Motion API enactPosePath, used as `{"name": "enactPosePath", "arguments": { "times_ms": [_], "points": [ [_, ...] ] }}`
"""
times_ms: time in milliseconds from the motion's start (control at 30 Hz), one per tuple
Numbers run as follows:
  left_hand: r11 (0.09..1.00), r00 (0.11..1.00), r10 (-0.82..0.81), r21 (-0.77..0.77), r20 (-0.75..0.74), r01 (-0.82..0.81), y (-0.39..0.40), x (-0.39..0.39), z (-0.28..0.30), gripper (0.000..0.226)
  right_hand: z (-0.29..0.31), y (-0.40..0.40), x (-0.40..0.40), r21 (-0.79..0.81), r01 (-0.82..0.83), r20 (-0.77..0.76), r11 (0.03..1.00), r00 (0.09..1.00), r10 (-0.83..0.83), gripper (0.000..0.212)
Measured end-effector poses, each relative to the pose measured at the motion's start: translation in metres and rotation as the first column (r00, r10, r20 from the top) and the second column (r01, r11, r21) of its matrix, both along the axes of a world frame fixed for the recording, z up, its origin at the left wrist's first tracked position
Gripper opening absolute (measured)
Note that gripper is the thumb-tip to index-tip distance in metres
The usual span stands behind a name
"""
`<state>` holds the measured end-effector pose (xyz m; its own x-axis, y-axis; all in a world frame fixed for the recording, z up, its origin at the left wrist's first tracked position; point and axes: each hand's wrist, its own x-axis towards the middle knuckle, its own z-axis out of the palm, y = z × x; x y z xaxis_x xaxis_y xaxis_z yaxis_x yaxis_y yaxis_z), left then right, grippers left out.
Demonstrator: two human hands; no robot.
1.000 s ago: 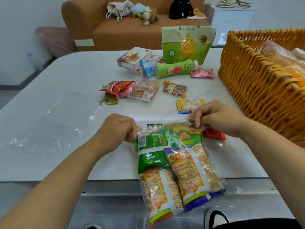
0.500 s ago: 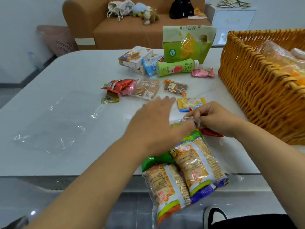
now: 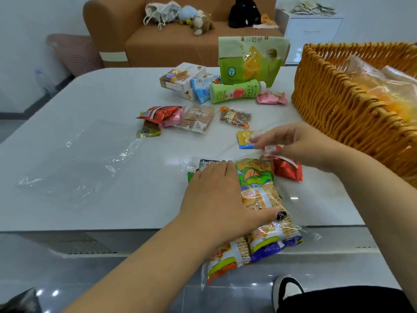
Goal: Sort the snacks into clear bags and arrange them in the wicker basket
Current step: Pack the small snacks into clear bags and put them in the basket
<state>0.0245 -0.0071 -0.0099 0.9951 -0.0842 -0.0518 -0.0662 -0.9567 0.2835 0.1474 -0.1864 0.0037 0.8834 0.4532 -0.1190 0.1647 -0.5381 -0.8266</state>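
White tabletop (image 3: 90, 105): our flat left hand (image 3: 216, 199) presses one filled clear plastic bag (image 3: 259, 213), right hand (image 3: 291, 143) pinches a small red packet (image 3: 272, 148); woven wicker basket (image 3: 352, 114) part-filled, plenty of loose snacks (image 3: 196, 119) left.

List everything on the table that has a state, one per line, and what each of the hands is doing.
Filled clear bag: lying flat, overhanging the table edge.
Left hand: flat, pressing on the filled bag.
Right hand: pinching a small red packet.
Empty clear bag: flat, unfilled.
Green bottle: on its side, capped.
Wicker basket: holds bagged snacks.
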Motion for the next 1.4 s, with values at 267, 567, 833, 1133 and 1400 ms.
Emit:
{"name": "enactPosePath", "arguments": {
  "times_ms": [267,567,833,1133,1400],
  "points": [
    [0.998,0.997,0.022,-0.065,0.072,-0.018,0.002,-0.005,-0.007,0.094,-0.011,0.025,-0.048,-0.36,-0.307,0.091,0.881,0.928,0.36,0.063],
    [0.981,0.984,0.158,-0.104,-0.086,-0.167,0.014,-0.011,-0.022,0.125,-0.017,0.007,-0.071,-0.248,-0.009,0.264,0.969,0.961,0.076,0.036],
    [0.961,0.984,0.16,-0.24,0.078,-0.137,0.013,-0.026,-0.034,0.126,-0.008,-0.002,-0.082,0.211,0.611,-0.137,0.763,0.791,-0.596,0.041],
    [0.989,0.95,0.097,-0.134,0.297,-0.059,0.009,-0.039,-0.049,0.129,-0.02,0.042,-0.111,0.483,0.72,-0.568,0.498,0.691,-0.448,0.014],
    [0.818,0.895,0.288,-0.574,0.34,-0.045,0.02,-0.038,-0.048,0.096,-0.031,0.05,-0.124,0.517,0.759,-0.558,0.397,0.65,-0.516,0.013]
  ]
}}
